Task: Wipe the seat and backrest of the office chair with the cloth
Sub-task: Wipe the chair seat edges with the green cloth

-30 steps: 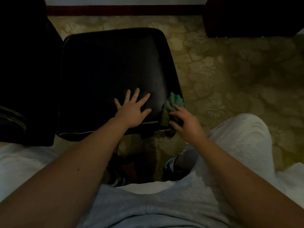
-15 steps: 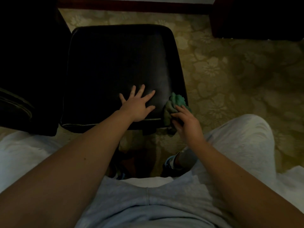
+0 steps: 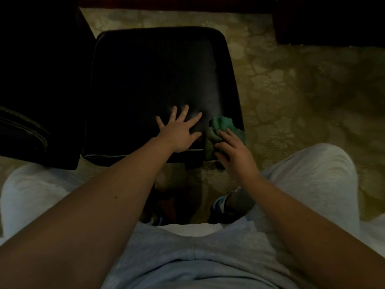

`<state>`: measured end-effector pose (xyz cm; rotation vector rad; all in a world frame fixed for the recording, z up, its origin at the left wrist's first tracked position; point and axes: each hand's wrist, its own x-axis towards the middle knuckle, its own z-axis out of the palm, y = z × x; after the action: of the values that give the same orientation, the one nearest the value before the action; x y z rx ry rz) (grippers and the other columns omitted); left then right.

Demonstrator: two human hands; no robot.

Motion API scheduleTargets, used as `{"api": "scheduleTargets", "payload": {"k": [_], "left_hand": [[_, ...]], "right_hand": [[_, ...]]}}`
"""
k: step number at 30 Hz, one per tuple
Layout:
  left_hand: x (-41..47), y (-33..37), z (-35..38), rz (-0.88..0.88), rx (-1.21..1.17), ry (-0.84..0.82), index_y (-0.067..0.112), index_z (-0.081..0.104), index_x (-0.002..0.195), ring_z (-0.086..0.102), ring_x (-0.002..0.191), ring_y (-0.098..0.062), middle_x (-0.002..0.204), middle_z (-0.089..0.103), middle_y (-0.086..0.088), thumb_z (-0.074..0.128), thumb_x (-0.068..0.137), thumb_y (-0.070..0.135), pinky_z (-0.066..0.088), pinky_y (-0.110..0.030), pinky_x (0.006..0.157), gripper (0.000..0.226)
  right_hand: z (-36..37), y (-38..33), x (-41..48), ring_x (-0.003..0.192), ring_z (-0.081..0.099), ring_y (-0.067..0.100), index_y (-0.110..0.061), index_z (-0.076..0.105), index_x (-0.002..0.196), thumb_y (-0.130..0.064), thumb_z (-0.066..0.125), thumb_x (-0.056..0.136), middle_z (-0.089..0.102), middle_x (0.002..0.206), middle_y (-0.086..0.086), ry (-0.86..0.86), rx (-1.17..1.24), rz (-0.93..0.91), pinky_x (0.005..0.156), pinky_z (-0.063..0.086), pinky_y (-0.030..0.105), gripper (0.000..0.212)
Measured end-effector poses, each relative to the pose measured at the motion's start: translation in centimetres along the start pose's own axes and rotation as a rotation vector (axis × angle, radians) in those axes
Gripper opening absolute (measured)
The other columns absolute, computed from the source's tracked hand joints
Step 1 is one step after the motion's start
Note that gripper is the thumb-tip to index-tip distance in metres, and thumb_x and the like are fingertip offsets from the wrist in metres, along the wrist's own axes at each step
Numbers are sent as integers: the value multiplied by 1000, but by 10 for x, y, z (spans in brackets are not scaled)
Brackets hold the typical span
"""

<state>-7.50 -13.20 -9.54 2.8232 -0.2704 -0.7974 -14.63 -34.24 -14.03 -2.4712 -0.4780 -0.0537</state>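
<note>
The black leather chair seat (image 3: 150, 80) fills the upper middle of the view. My left hand (image 3: 179, 131) lies flat on its near part, fingers spread, holding nothing. A crumpled green cloth (image 3: 221, 126) sits on the seat's near right corner and hangs over the front edge. My right hand (image 3: 233, 151) presses on the cloth from the near side, its fingers gripping it. At the left, the dark backrest (image 3: 39, 84) is mostly lost in shadow.
A patterned beige carpet (image 3: 291, 90) covers the floor to the right and behind the seat. Dark furniture (image 3: 329, 19) stands at the top right. My knees in light trousers (image 3: 312, 170) flank the chair, and a shoe (image 3: 223, 205) shows below the seat.
The view has tilted slightly. My right hand with the cloth has shifted a little up onto the seat's near right corner. The left hand stays flat on the seat.
</note>
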Motion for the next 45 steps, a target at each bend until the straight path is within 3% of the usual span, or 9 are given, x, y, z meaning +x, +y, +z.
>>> {"api": "scheduleTargets", "payload": {"k": [7, 11, 14, 21, 25, 31, 34, 39, 45], "left_hand": [[0, -1, -1, 18, -29, 5, 50, 2, 156, -21, 153, -28, 167, -19, 5, 35, 102, 60, -7, -73, 114, 64], [1, 0, -1, 3, 1, -5, 50, 1, 156, -21, 153, -28, 167, -21, 5, 34, 102, 61, -7, -73, 113, 64], [1, -1, -3, 4, 21, -15, 51, -1, 156, -21, 153, -28, 167, -21, 6, 33, 102, 61, -5, -73, 114, 64], [-6, -7, -10, 16, 122, 23, 49, -1, 156, -16, 154, -29, 168, -17, 1, 34, 101, 62, 1, -71, 117, 66], [-16, -26, -7, -122, 100, 37, 51, -5, 155, -19, 152, -34, 167, -21, -2, 32, 96, 72, -1, -72, 115, 73], [-14, -27, -7, -139, 55, -44, 54, -10, 153, -23, 151, -36, 165, -26, -1, 30, 97, 72, -2, -74, 113, 72], [-15, -30, -7, -133, 41, -44, 54, -9, 153, -23, 151, -36, 165, -26, -1, 31, 96, 72, -2, -74, 113, 72], [-13, -26, -5, -139, 29, -43, 53, -10, 153, -25, 150, -36, 165, -28, -1, 30, 97, 72, -4, -75, 113, 71], [-10, -20, -5, -160, 33, -48, 52, -10, 154, -25, 150, -38, 164, -28, -2, 28, 98, 71, -2, -76, 112, 70]], "right_hand": [[-8, 15, -2, 130, 52, 36, -3, 69, 115, -7, 65, 92, 56, 139, 17, 85, 49, 178, 106, 45, 52, 24], [0, 6, -3, 137, 42, 42, -4, 70, 107, -6, 73, 86, 55, 140, 19, 4, 14, 20, 110, 33, 46, 21], [2, 1, -2, 140, 39, 40, -6, 70, 105, -7, 72, 87, 55, 142, 16, -22, 23, -12, 110, 33, 44, 18], [-5, 10, 0, 133, 48, 40, -2, 70, 112, -4, 69, 88, 58, 136, 20, 102, 33, 191, 111, 38, 48, 24], [2, 6, -4, 134, 46, 42, -3, 72, 106, -4, 72, 87, 57, 137, 21, 85, -5, 83, 108, 39, 50, 20], [7, -9, -1, 136, 44, 42, -5, 72, 104, -5, 73, 86, 57, 138, 18, 21, -77, -78, 105, 39, 47, 17], [3, -2, -1, 137, 44, 39, -5, 71, 107, -4, 70, 88, 58, 138, 15, 21, -61, -37, 106, 42, 49, 19], [3, 1, -5, 143, 34, 31, -5, 69, 114, -5, 66, 91, 52, 145, 12, 58, 41, 134, 115, 34, 47, 24], [12, -11, -1, 139, 40, 39, -3, 71, 106, -4, 71, 88, 56, 141, 16, 47, -34, -23, 109, 34, 42, 18]]}}
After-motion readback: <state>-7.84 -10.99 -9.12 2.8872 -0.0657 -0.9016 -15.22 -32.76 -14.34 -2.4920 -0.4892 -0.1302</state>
